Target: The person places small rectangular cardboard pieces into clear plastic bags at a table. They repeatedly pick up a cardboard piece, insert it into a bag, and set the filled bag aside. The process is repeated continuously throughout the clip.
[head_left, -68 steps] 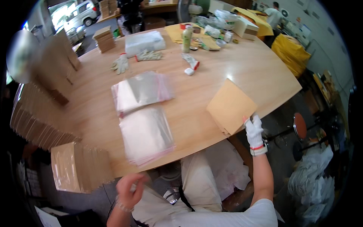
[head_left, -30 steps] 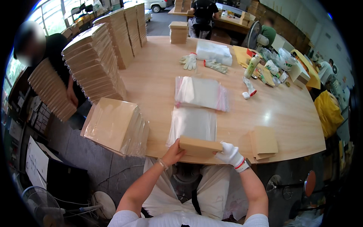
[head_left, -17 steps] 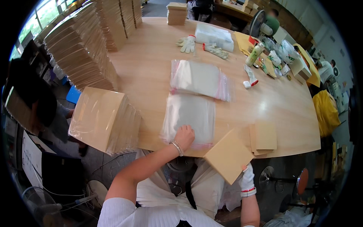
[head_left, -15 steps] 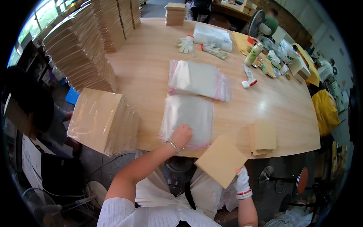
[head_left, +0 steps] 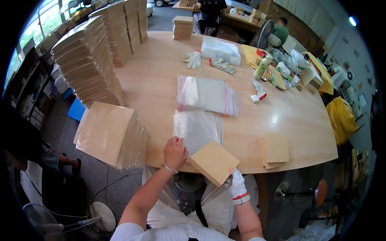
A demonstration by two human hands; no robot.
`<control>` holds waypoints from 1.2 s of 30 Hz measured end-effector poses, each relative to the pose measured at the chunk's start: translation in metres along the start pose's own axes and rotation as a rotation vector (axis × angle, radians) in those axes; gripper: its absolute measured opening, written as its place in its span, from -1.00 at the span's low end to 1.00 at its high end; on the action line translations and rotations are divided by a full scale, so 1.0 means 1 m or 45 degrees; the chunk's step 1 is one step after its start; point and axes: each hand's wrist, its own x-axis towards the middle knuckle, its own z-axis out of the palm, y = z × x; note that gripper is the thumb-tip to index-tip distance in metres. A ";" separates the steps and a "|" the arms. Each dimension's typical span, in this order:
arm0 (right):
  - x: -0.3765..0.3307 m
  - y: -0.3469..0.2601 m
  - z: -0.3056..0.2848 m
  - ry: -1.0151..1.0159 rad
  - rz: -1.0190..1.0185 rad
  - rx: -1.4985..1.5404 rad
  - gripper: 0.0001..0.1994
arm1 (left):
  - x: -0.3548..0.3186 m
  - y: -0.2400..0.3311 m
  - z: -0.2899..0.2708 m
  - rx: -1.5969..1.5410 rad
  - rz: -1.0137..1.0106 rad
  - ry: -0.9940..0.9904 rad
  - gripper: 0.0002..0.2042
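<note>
My right hand (head_left: 237, 185), in a white glove, grips a flat square tan board (head_left: 214, 162) by its lower right corner, held tilted over the table's near edge. My bare left hand (head_left: 175, 151) rests on the near corner of a stack of clear plastic bags (head_left: 198, 129) lying flat in front of me. A second stack of clear bags with red strips (head_left: 207, 94) lies just beyond it. A small pile of tan boards (head_left: 274, 150) sits on the table to the right.
A wrapped stack of tan boards (head_left: 110, 134) overhangs the wooden table (head_left: 157, 86) at left, with tall board stacks (head_left: 88, 64) behind. Loose gloves (head_left: 193, 59), a bottle (head_left: 260, 67) and clutter lie farther back. People work at the far end and at left.
My right hand has lifted the tan board from below the table edge up toward the bags. My left hand stays on the near bag stack.
</note>
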 end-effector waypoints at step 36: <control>-0.099 0.069 0.008 0.095 -0.170 0.172 -0.69 | -0.158 0.076 0.051 -1.463 -0.298 -0.490 -0.88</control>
